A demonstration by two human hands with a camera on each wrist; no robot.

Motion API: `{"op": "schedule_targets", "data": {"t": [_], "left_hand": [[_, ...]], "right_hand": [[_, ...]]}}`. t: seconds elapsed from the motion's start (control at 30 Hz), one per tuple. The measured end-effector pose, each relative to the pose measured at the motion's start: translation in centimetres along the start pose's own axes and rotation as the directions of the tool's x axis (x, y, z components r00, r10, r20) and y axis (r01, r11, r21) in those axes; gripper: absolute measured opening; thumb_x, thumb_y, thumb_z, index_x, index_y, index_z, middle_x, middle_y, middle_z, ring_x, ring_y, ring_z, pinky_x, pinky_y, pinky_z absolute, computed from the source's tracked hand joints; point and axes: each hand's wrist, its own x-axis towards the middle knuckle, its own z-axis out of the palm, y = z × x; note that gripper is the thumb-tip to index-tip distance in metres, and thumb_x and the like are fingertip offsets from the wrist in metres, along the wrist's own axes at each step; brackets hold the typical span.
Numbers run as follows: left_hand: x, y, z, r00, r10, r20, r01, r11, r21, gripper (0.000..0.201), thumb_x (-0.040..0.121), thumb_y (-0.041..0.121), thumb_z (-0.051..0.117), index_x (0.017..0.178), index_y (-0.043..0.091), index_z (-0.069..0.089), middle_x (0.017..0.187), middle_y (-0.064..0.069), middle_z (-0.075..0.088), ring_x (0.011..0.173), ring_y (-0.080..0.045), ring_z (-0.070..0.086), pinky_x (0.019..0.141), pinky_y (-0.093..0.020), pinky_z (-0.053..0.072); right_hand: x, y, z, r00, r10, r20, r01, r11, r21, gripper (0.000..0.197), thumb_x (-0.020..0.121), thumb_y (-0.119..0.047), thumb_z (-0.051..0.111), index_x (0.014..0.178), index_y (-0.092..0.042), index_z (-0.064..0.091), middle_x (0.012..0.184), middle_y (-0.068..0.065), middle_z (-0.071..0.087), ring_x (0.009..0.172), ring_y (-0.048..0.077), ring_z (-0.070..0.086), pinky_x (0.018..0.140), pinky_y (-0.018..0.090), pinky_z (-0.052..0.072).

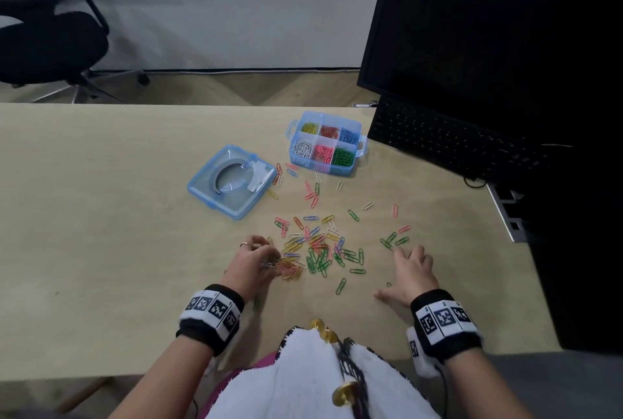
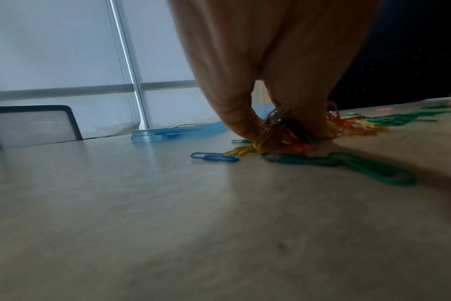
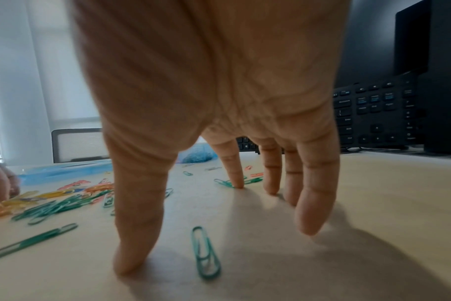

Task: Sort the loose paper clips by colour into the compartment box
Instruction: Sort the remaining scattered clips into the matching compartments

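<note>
Loose paper clips lie scattered mid-tabletop, directly ahead of both hands. The compartment box, lid off and each cell already part-filled by colour, sits farther back, slightly right of centre, w/ its lid to its left. Left hand is at the near-left edge of the pile, fingers curled, pinching a bunch of mostly yellow clips against the tabletop. Right hand is spread flat, fingers straight, holding nothing; index tip touches a green clip at the pile's right edge, another green clip lies under the palm, long axis running near-to-far. Box is prob. a shorter reach for the right hand.
</note>
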Motion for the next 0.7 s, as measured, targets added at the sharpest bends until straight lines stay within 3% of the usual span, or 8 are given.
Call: {"op": "schedule_targets", "data": {"t": [0.13, 0.23, 0.4, 0.53, 0.57, 0.6, 0.67, 0.7], "left_hand": [[-0.4, 0.7, 0.6, 0.997, 0.070, -0.014, -0.071, 0.997, -0.036, 0.019, 0.076, 0.004, 0.077, 0.094, 0.006, 0.073, 0.101, -0.011, 0.057, 0.087, -0.022, 0.057, 0.086, -0.030, 0.050], [-0.5, 1.2, 0.9, 0.995, 0.050, -0.085, -0.055, 0.996, -0.066, 0.014, 0.080, -0.001, 0.070, 0.092, 0.005, 0.074, 0.094, -0.009, 0.057, 0.083, -0.020, 0.055, 0.076, -0.010, 0.042], [0.9, 1.9, 0.2, 0.987, -0.158, -0.004, 0.157, 0.982, -0.101, 0.009, 0.090, 0.012, 0.062, 0.098, 0.011, 0.067, 0.091, 0.001, 0.062, 0.086, -0.014, 0.055, 0.075, -0.022, 0.038], [2.3, 2.0, -1.1, 0.927, -0.342, 0.152, 0.367, 0.910, -0.192, 0.008, 0.098, 0.016, 0.050, 0.101, 0.011, 0.055, 0.084, 0.002, 0.060, 0.076, -0.015, 0.054, 0.065, -0.023, 0.042], [2.7, 2.0, -1.4, 0.891, -0.400, 0.214, 0.450, 0.834, -0.318, 0.009, 0.099, 0.014, 0.048, 0.102, 0.007, 0.053, 0.083, -0.002, 0.059, 0.072, -0.015, 0.054, 0.062, -0.023, 0.046], [3.1, 2.1, -1.6, 0.844, -0.441, 0.305, 0.536, 0.688, -0.489, 0.008, 0.100, 0.010, 0.045, 0.102, 0.003, 0.049, 0.083, -0.008, 0.058, 0.068, -0.017, 0.054, 0.058, -0.024, 0.049], [3.6, 2.4, -1.9, 0.771, -0.439, 0.461, 0.610, 0.303, -0.732, 0.008, 0.099, 0.000, 0.037, 0.096, 0.000, 0.045, 0.079, -0.016, 0.053, 0.062, -0.020, 0.052, 0.047, -0.022, 0.050], [3.8, 2.8, -2.2, 0.747, -0.427, 0.510, 0.620, 0.174, -0.765, 0.012, 0.098, 0.000, 0.036, 0.090, 0.001, 0.045, 0.077, -0.016, 0.052, 0.060, -0.020, 0.052, 0.045, -0.021, 0.050]], "right_hand": [[-0.1, 0.0, 0.2, 1.000, 0.005, -0.011, -0.005, 1.000, 0.017, 0.097, 0.065, -0.052, 0.079, 0.140, -0.017, 0.028, 0.134, 0.016, 0.026, 0.124, 0.031, 0.032, 0.106, 0.039, 0.036], [-0.2, 0.1, 0.3, 1.000, -0.002, -0.022, 0.002, 1.000, 0.020, 0.096, 0.067, -0.052, 0.078, 0.141, -0.018, 0.027, 0.135, 0.016, 0.025, 0.125, 0.031, 0.032, 0.105, 0.039, 0.036], [-0.3, 0.3, 0.4, 1.000, -0.013, -0.028, 0.014, 1.000, 0.007, 0.093, 0.069, -0.053, 0.075, 0.140, -0.018, 0.028, 0.134, 0.015, 0.026, 0.123, 0.030, 0.032, 0.104, 0.037, 0.037], [-0.4, 0.4, 0.3, 0.999, -0.031, -0.037, 0.031, 1.000, -0.001, 0.090, 0.069, -0.054, 0.074, 0.138, -0.018, 0.029, 0.131, 0.014, 0.028, 0.121, 0.029, 0.033, 0.102, 0.036, 0.038], [-0.4, 0.4, 0.4, 0.999, -0.032, -0.038, 0.032, 0.999, -0.002, 0.090, 0.069, -0.054, 0.074, 0.138, -0.018, 0.029, 0.131, 0.014, 0.028, 0.121, 0.029, 0.033, 0.101, 0.036, 0.038], [-0.4, 0.4, 0.4, 0.999, -0.033, -0.037, 0.033, 0.999, -0.002, 0.089, 0.070, -0.053, 0.074, 0.138, -0.018, 0.029, 0.131, 0.014, 0.028, 0.121, 0.028, 0.033, 0.101, 0.037, 0.038], [-0.4, 0.4, 0.2, 0.999, -0.031, -0.035, 0.031, 1.000, -0.003, 0.087, 0.072, -0.051, 0.074, 0.138, -0.018, 0.029, 0.133, 0.014, 0.028, 0.123, 0.029, 0.032, 0.102, 0.037, 0.038], [-0.4, 0.4, 0.0, 0.999, -0.026, -0.032, 0.026, 1.000, -0.001, 0.084, 0.073, -0.049, 0.073, 0.139, -0.018, 0.030, 0.134, 0.014, 0.028, 0.124, 0.029, 0.033, 0.101, 0.037, 0.039]]}}
